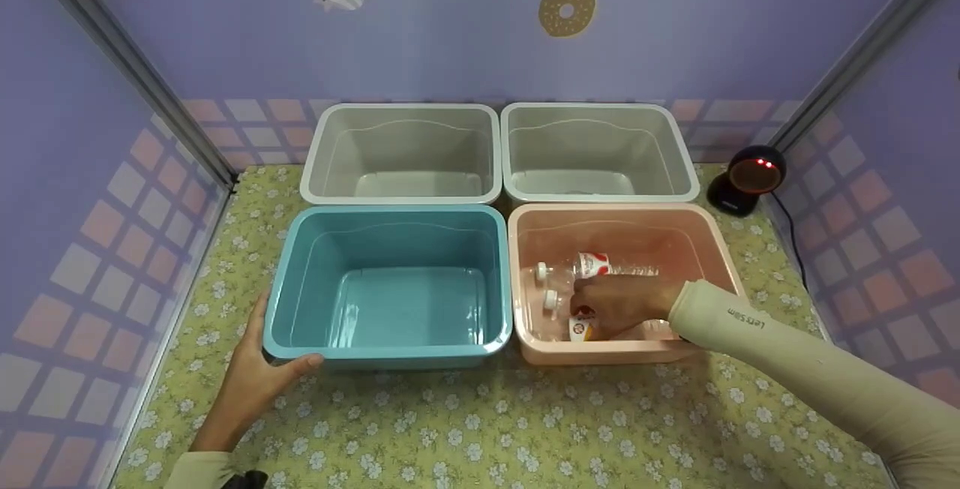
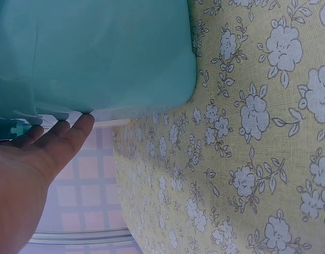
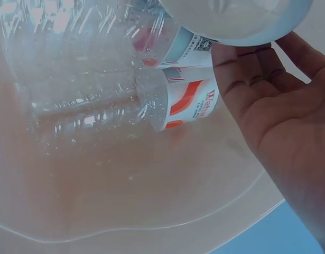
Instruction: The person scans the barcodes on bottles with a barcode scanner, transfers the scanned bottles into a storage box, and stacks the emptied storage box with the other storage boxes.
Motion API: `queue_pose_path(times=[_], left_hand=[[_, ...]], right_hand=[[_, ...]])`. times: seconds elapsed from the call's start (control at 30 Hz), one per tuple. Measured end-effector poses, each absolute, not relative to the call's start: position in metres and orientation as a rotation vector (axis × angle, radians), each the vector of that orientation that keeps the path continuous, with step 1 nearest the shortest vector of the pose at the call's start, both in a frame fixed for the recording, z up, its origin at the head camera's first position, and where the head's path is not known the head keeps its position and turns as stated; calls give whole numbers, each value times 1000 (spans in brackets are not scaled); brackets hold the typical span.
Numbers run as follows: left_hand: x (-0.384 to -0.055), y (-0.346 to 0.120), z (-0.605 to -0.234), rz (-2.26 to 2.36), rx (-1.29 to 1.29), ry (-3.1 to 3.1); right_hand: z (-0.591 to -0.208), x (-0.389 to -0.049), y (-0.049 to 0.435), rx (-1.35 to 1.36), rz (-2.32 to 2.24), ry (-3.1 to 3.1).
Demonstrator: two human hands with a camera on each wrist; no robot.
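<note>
My right hand (image 1: pixel 619 305) reaches down into the pink bin (image 1: pixel 622 358), its fingers curled round a white container with a rounded end (image 3: pixel 241 21). Part of a printed label (image 1: pixel 581 326) shows below the knuckles in the head view; the rest lies under the hand. Next to it in the bin lie clear plastic bottles with white caps, one with a red-and-white label (image 1: pixel 592 264). My left hand (image 1: pixel 262 369) spans the front left corner of the blue bin (image 1: pixel 390 354), thumb along the front and straight fingers (image 2: pixel 72 137) touching the side wall under the rim.
Two light grey bins stand side by side at the back, one left (image 1: pixel 401 199) and one right (image 1: pixel 600 196). A black scanner with red lights (image 1: pixel 750 174) stands at the right, its cable running along the wall. A floral cloth (image 1: pixel 465 429) covers the table between purple walls.
</note>
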State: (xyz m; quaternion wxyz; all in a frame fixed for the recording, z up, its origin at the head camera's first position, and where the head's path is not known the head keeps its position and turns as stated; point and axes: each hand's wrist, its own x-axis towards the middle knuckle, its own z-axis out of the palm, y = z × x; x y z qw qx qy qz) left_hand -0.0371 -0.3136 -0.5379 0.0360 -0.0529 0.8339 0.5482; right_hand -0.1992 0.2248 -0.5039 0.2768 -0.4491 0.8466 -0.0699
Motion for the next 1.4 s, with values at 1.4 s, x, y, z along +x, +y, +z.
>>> queue_pose_path(times=[1.4], left_hand=[[-38,-315,-540,1693,-154,2524]], right_hand=[[-453,-223,258,-1009,-550,2260]])
